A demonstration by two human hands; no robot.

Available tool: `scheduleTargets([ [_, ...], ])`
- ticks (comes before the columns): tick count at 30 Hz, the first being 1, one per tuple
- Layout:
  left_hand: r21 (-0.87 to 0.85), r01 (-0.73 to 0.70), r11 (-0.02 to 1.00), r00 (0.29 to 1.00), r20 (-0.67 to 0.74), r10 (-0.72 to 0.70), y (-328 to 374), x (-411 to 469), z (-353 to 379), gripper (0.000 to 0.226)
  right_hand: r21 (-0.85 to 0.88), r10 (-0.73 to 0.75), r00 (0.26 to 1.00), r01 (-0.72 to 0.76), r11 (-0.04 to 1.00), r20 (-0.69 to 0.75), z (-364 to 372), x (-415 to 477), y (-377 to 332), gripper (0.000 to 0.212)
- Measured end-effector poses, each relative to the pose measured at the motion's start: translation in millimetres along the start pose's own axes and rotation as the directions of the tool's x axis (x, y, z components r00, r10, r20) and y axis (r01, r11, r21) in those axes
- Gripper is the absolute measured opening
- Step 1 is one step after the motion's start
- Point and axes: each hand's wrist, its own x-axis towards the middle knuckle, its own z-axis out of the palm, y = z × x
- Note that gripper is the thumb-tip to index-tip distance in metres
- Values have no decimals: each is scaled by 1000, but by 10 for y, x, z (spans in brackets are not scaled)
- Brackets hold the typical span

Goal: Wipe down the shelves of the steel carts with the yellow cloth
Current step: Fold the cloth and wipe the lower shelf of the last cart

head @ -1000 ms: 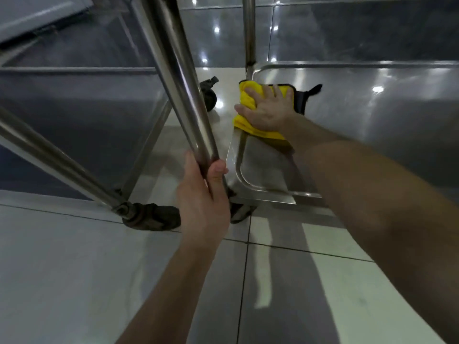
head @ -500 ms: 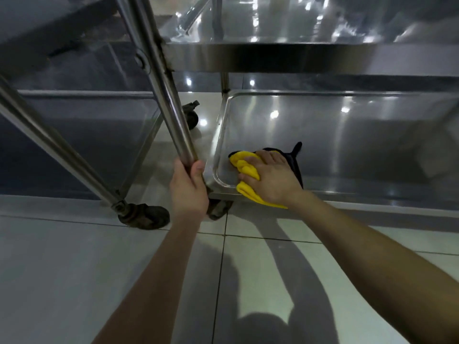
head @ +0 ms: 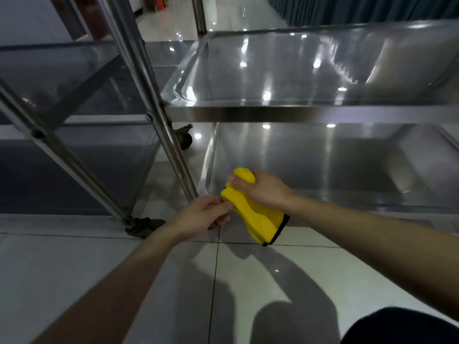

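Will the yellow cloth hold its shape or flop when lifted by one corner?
Probably floppy: the yellow cloth bulges and folds where the right hand squeezes it, its free end drooping. Likely light: that one grip holds it in the air.

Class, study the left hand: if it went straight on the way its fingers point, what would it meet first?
The yellow cloth, gripped by the right hand; fingertips of the left hand seem to touch its edge.

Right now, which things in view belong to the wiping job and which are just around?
In the job: yellow cloth, held by right hand and left hand; lower shelf; upper shelf; neighbouring cart.
Just about: caster, floor tiles, blue curtain.
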Motion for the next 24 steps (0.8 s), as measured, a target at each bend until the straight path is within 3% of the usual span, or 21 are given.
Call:
scheduleTargets([
  [3,-87,24,996,996,85,-17,339,-298,-341,52,204,130,990,-139,969,55,54,-118,-393,80],
  [5,-137,15,990,999,43,-9,354,-474,-508,54,257,191,980,-200,945,61,160,-235,-549,83],
  [8,-67,26,997,996,-80,-32,276,-547,-613,30,444,236,967,-252,860,92,397,-437,-665,60],
  [11,64,15,998,979,-206,-1,296,-438,-676,47,567,242,964,-262,781,112,571,-575,-713,41],
  [13,264,-10,965,968,-240,75,370,-406,-718,48,610,250,955,-294,735,159,580,-626,-703,69],
  [15,389,7,921,953,-281,112,437,-463,-767,31,619,181,957,-284,732,226,545,-707,-687,102],
  [16,430,-19,903,944,-291,158,496,-537,-779,23,601,143,960,-263,755,240,519,-775,-679,107],
  [18,494,-114,862,918,-279,281,645,-730,-774,18,546,123,962,-242,802,245,401,-998,-713,94],
  [20,504,-172,847,903,-262,340,782,-963,-770,22,490,146,962,-244,837,229,231,-1226,-812,67],
  [24,413,-56,909,915,-342,212,1257,-1546,-858,23,240,254,947,-297,924,196,-251,-1577,-1287,36],
])
